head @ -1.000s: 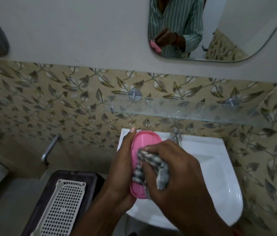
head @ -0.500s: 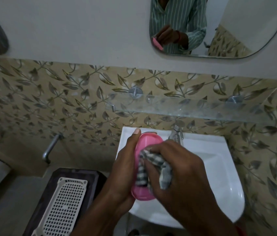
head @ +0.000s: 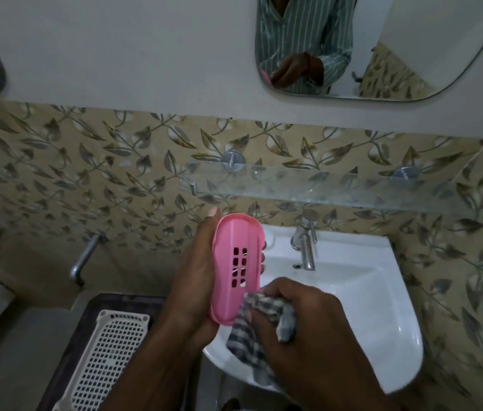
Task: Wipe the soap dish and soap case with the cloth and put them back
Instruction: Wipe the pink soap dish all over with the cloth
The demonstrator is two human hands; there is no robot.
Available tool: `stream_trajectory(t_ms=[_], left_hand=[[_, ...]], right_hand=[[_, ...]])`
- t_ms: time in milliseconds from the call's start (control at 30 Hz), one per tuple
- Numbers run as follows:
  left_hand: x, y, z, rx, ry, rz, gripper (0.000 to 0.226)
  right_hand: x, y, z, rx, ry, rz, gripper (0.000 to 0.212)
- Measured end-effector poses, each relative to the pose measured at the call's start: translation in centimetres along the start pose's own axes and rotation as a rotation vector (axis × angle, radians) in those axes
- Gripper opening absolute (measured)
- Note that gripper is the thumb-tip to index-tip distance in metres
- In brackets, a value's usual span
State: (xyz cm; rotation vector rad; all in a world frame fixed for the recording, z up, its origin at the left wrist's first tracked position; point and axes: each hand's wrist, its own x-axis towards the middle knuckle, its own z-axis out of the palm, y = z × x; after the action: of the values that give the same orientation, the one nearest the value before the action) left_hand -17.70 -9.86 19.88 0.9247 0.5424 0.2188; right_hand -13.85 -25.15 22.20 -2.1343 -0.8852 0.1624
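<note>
My left hand (head: 195,274) holds a pink oval soap dish (head: 234,262) upright over the left side of the white sink (head: 382,310), its slotted face turned toward me. Fingertips curl round its far right edge. My right hand (head: 302,327) is closed on a grey-and-white checked cloth (head: 252,330), which touches the lower right end of the dish and hangs over the sink's front rim. No second soap piece is visible.
A chrome tap (head: 305,241) stands at the back of the sink. A glass shelf (head: 338,185) runs along the leaf-patterned tiles above it, below a mirror (head: 382,46). A white perforated tray (head: 106,357) lies on a dark stand at lower left, near a wall spout (head: 86,256).
My right hand slid the cloth down from the middle of the dish to its lower end, uncovering the slotted face. The left hand kept holding the dish upright.
</note>
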Motion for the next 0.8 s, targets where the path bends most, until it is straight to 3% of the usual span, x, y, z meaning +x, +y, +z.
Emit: stream_trajectory(t_ms=[133, 233, 333, 400, 467, 567, 633, 700, 800], left_hand=[[0.5, -0.5, 0.7, -0.058, -0.008, -0.093, 0.073], [0.2, -1.4, 1.1, -0.099, -0.055, -0.153, 0.078], [-0.4, -2.2, 1.0, -0.057, -0.129, -0.131, 0.069], [-0.6, -2.3, 1.1, 0.028, -0.052, -0.068, 0.068], [-0.3, -1.9, 1.1, 0.034, 0.037, -0.032, 0.077], [0.1, -0.6, 1.1, -0.029, 0.135, -0.018, 0.079], [0.1, -0.2, 1.5, -0.038, 0.145, -0.022, 0.081], [0.1, -0.6, 2.0, -0.031, 0.138, -0.076, 0.086], [0.0, -0.8, 1.7, -0.038, 0.125, -0.089, 0.079]], right_hand=[[-0.7, -0.8, 0.0, 0.149, 0.009, -0.127, 0.011], [0.2, -1.5, -0.3, 0.078, 0.051, -0.275, 0.017], [2.2, -0.8, -0.9, -0.014, 0.193, -0.228, 0.017], [3.3, 0.0, -1.7, -0.057, 0.249, -0.112, 0.013], [2.7, 1.2, -2.6, 0.082, 0.187, -0.002, 0.014], [-0.1, 1.5, -2.7, 0.236, -0.055, 0.069, 0.029], [-1.8, 1.0, -1.1, 0.141, -0.13, 0.053, 0.049], [-2.6, 0.6, 0.6, -0.003, -0.101, 0.008, 0.063], [-2.2, 1.4, 0.9, -0.169, 0.056, -0.072, 0.048]])
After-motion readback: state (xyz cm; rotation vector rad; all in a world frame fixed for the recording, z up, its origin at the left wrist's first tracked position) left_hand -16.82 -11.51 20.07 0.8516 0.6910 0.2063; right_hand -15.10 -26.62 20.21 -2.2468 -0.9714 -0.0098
